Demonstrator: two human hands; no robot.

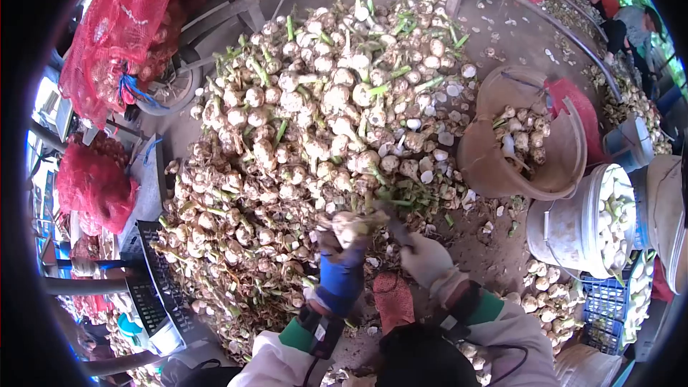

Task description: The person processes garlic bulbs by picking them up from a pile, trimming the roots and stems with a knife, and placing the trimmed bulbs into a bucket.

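Observation:
My left hand (340,276), in a blue glove, is closed around a pale, round bulb (351,229) with a stem stub. My right hand (428,265), in a whitish glove, grips a knife (398,228) whose dark blade reaches up to the bulb's right side. The blade and the bulb are somewhat blurred. Just beyond both hands rises a large pile of soil-stained bulbs (287,115), many with cut green stems. A reddish shoe (394,301) shows below, between my forearms.
At right stand a broken-rimmed tan tub (476,165) with bulbs inside, a white bucket (566,233) of trimmed white pieces and a blue crate (605,315). Red mesh sacks (118,36) are at left, beside a cart wheel (172,89). People (631,29) are at far upper right.

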